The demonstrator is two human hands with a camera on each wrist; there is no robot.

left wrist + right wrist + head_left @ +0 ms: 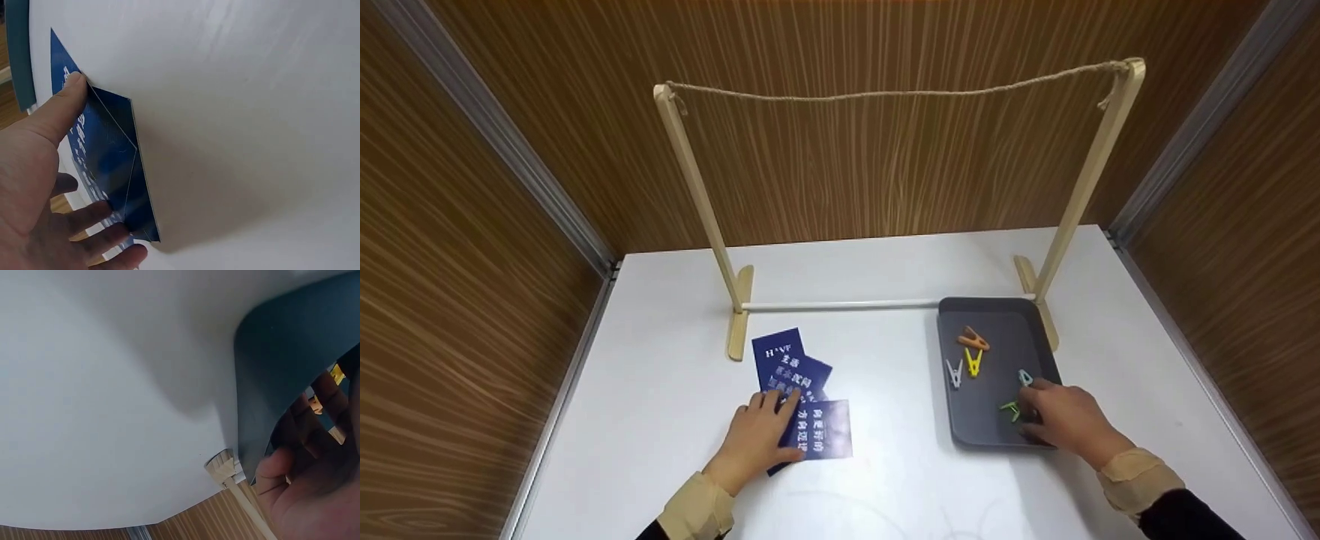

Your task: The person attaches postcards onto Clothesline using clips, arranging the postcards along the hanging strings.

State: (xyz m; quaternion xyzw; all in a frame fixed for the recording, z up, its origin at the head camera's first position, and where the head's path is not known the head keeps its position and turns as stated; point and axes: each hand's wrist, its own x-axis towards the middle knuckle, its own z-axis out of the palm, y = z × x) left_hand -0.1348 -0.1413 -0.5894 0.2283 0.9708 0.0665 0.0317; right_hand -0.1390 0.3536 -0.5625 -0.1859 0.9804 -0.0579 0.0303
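In the head view, my left hand (757, 439) rests on a fanned pile of dark blue cards (832, 427) printed with white lettering. Its fingers lie spread over them, and the left wrist view shows the thumb (70, 95) on the blue cards (109, 152). My right hand (1069, 420) reaches into a grey tray (982, 435), thumb and forefinger apart. Near its fingertips lie a teal clothespin (1025, 377) and a green clothespin (1011, 410), partly covered by the hand. Orange (973, 339), yellow (973, 362) and pale grey clothespins (955, 373) lie farther left in the tray.
Behind the cards and tray stands a wooden frame (1084, 187), with a twine line (840, 97) strung between its posts and a white rod (840, 305) low down. The tray's far end touches the rod area. Wood-grain panels (885, 172) enclose the white table (660, 375).
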